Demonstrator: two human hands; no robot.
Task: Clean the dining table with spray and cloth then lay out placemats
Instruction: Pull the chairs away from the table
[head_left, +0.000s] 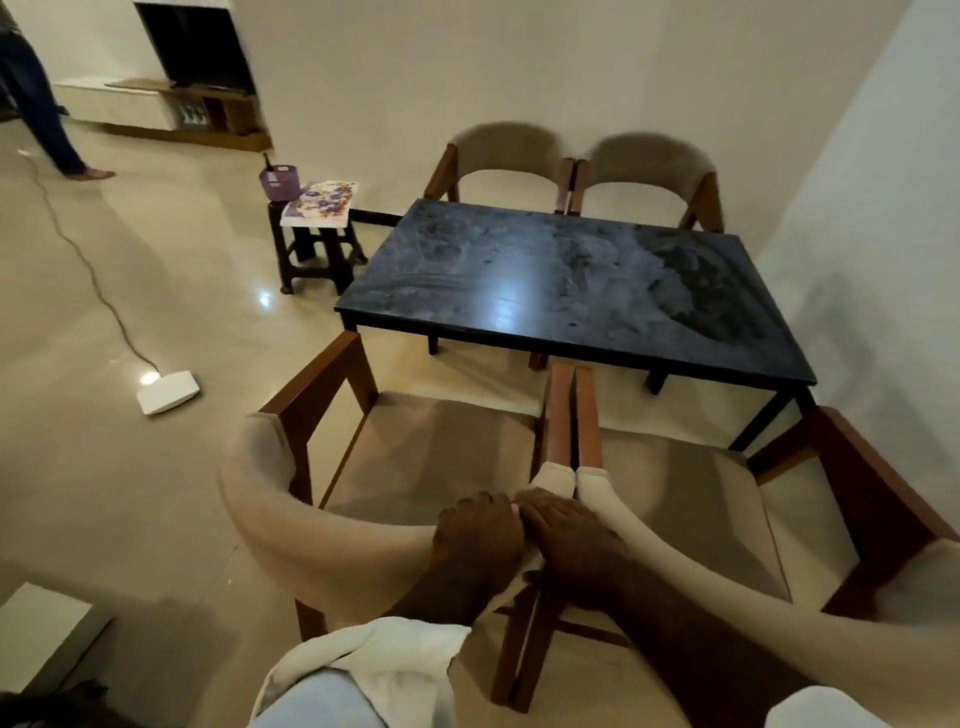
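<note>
The black dining table (519, 254) stands ahead with wet smears and a light glare across its top. Two beige chairs with wooden frames sit pulled back from its near side. My left hand (480, 530) grips the backrest of the left chair (322, 535). My right hand (569, 540) rests closed over the backrest of the right chair (670, 561). The two hands are side by side where the backrests meet. A stack of floral placemats (322, 203) lies on a small dark stool (317, 249) left of the table. A white cloth (363, 660) drapes over my left forearm.
Two more beige chairs (576, 166) stand against the wall behind the table. A purple container (280, 182) sits on the stool beside the placemats. A white box with a cable (167, 392) lies on the shiny floor at left. Another person's legs (47, 119) are far left.
</note>
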